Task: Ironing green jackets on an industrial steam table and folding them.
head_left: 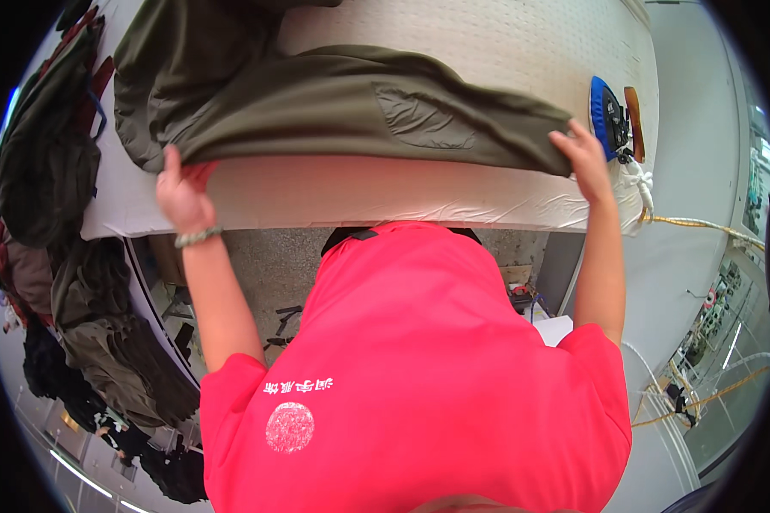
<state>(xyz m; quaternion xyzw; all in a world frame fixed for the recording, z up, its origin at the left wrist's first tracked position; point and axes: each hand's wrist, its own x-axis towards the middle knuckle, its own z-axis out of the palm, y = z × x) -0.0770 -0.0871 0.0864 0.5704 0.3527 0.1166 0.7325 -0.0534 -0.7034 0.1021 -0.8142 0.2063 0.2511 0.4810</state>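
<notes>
A dark olive garment [316,103] lies on the pale padded table [522,34], with one long sleeve or leg stretched from left to right along the near side. A smoother, shinier patch [423,118] is set into this length. At its left end, my left hand [185,195] is closed on the garment's near edge. My right hand [586,158] grips the narrow right end between thumb and fingers. Beyond the upper left, the rest of the garment runs out of view.
A steam iron [609,118] with a blue base and brown handle rests on the table just right of my right hand. A white-wrapped hose [641,186] and yellowish cord [701,224] trail from it. Dark garments [47,162] hang in a row on the left.
</notes>
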